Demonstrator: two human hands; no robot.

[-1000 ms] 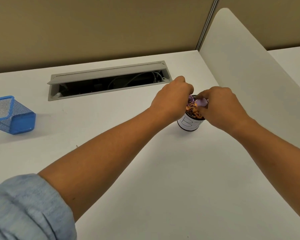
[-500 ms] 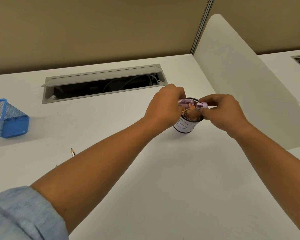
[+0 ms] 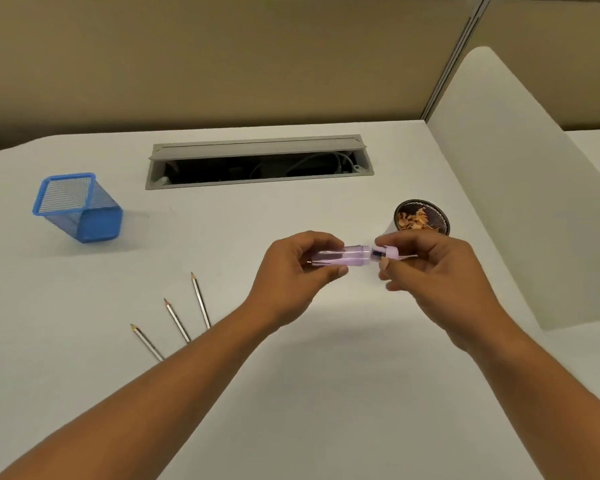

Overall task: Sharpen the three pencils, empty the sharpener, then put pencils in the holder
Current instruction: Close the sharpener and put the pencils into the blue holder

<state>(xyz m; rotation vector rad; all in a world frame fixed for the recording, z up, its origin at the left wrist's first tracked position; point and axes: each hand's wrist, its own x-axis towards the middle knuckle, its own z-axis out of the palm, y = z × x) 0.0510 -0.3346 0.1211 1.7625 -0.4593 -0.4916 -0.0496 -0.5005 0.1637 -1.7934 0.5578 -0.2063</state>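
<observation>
My left hand point(image 3: 297, 268) holds the clear purple sharpener body point(image 3: 343, 258) sideways above the desk. My right hand point(image 3: 430, 268) pinches the purple sharpener cap point(image 3: 383, 252) right at the body's open end, with a small gap between the two parts. Three sharpened pencils point(image 3: 179, 322) lie side by side on the white desk point(image 3: 291, 393), partly under my left forearm. The blue mesh holder point(image 3: 80, 207) stands at the far left. A dark round cup point(image 3: 421, 216) with orange shavings sits just behind my right hand.
A grey cable tray point(image 3: 257, 161) is open at the back of the desk. A white divider panel point(image 3: 520, 188) rises along the right side, and a tan partition wall runs behind.
Both hands have drawn back from over the shavings cup toward me, carrying the sharpener parts. The view has tilted down, so the pencils and the whole holder show.
</observation>
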